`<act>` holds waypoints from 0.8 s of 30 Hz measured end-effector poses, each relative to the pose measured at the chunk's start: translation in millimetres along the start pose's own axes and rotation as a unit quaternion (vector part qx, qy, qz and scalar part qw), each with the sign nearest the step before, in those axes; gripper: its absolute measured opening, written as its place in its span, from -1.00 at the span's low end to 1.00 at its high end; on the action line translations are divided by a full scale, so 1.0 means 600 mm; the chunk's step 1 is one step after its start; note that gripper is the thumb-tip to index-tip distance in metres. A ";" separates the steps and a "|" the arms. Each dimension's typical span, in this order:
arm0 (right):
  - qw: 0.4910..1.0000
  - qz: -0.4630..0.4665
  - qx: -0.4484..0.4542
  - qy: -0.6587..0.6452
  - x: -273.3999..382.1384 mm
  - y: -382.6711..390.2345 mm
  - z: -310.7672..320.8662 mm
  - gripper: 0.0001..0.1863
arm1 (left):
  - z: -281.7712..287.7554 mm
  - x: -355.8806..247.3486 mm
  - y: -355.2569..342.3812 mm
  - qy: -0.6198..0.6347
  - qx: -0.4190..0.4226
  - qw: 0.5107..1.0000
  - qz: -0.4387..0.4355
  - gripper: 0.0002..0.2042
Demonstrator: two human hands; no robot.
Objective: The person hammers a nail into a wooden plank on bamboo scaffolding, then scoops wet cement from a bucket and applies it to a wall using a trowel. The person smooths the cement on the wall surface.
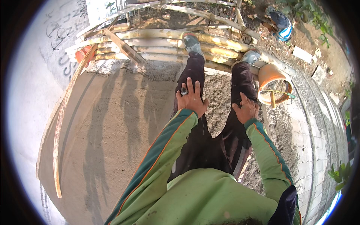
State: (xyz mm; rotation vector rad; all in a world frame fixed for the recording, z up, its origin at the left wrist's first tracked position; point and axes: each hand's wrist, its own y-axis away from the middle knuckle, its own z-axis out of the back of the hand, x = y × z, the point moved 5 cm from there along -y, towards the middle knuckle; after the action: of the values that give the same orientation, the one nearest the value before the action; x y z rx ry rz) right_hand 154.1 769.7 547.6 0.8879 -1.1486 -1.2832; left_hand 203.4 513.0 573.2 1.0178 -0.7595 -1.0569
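My left hand (193,99) rests flat on my left leg near the knee, fingers spread, with a dark-stoned ring on one finger. On the other leg lies my right hand (246,110), its fingers apart and slightly bent. Neither hand holds anything. Dark trousers (195,71) cover my legs, and my greyish shoes (192,43) are set on bamboo poles (157,43). Just right of my right leg, an orange bucket (268,77) stained with mortar has a wooden handle (272,100) sticking out of its mouth.
A long thin wooden strip (62,123) slants across the plastered surface (123,131) at left, by a red container (81,55). A short board (123,47) leans over the bamboo. Bare blockwork (303,146) runs along the right. Far below, at upper right, is another person (279,20).
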 end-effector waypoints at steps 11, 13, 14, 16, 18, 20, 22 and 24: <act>0.930 0.157 -0.047 0.328 0.038 -0.477 0.182 -0.63 | -0.007 0.013 -0.007 0.006 -0.024 1.000 -0.007 -0.14; 0.995 0.092 -0.026 0.022 0.039 -0.439 0.160 -0.58 | -0.013 0.014 -0.002 0.022 -0.019 1.000 0.004 -0.14; 0.994 0.100 -0.032 0.035 0.021 -0.422 0.133 -0.54 | -0.010 0.014 -0.001 0.027 -0.012 1.000 0.006 -0.14; 0.995 0.076 -0.028 0.058 -0.033 -0.387 0.064 -0.44 | -0.001 0.015 -0.002 0.032 -0.005 0.999 0.005 -0.14; 0.994 -0.066 0.009 -0.087 -0.093 -0.340 -0.006 -0.31 | 0.002 0.020 -0.003 0.033 -0.001 0.999 0.002 -0.14; 0.987 -0.137 0.015 0.086 -0.110 -0.281 -0.051 -0.28 | 0.000 0.024 -0.006 0.037 -0.005 0.999 -0.002 -0.15; 0.988 -0.128 0.001 0.081 -0.129 -0.252 -0.072 -0.32 | -0.003 0.028 -0.007 0.039 -0.006 0.999 -0.002 -0.15; 0.990 -0.128 -0.013 0.062 -0.132 -0.249 -0.075 -0.34 | -0.004 0.029 -0.007 0.037 -0.004 0.999 -0.002 -0.15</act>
State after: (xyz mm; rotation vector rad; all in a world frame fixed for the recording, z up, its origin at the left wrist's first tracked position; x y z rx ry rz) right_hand 166.1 825.7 382.3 1.1071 -0.9411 -1.4242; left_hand 209.7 496.8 569.0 1.0473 -0.6930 -1.0200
